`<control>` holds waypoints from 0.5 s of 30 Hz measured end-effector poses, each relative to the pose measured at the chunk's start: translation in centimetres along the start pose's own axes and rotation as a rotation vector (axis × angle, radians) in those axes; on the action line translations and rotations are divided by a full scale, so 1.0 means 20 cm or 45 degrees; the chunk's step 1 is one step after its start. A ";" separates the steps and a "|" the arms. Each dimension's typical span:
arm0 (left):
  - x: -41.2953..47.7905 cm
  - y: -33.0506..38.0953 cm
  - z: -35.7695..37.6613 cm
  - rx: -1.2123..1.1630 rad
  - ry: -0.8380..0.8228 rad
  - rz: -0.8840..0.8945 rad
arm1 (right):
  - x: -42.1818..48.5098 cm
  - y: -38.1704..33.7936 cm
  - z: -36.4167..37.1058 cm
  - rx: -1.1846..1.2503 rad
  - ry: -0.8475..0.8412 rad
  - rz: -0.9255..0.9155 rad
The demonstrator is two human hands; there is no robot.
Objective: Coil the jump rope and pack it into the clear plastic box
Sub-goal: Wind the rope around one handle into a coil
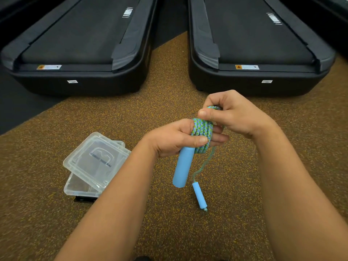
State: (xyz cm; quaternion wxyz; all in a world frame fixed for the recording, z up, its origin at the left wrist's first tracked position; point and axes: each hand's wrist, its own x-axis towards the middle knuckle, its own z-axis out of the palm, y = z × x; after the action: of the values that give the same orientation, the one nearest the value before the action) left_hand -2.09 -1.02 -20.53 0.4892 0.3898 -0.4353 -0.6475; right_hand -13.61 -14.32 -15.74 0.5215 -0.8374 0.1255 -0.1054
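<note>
A blue-and-green braided jump rope (202, 131) is wound in several turns around the fingers of my left hand (176, 138), whose thumb pins the coil. One light-blue handle (182, 168) hangs down from that hand. My right hand (231, 113) pinches a strand of the rope just above the coil. A short loose tail runs down to the second light-blue handle (199, 196), which dangles near the floor. The clear plastic box (75, 187) stands on the floor at the lower left, its clear lid (98, 159) lying askew on top.
Two black treadmill decks (79, 53) (254, 53) lie ahead, with a strip of speckled brown rubber floor (169, 68) between them. A small black object (82, 199) shows under the box's near edge.
</note>
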 end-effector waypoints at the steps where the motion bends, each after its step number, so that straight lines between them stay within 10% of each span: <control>1: -0.01 0.00 0.00 -0.038 -0.027 -0.008 | 0.00 0.02 0.00 0.063 0.012 -0.005; 15: -0.01 0.01 0.01 -0.130 -0.035 0.033 | -0.01 0.26 0.19 0.836 0.025 0.266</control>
State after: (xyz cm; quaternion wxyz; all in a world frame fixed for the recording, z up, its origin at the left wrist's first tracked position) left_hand -2.12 -0.77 -20.35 0.5108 0.3496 -0.4134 -0.6678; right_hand -13.25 -13.28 -22.01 0.7700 -0.6064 0.1748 -0.0942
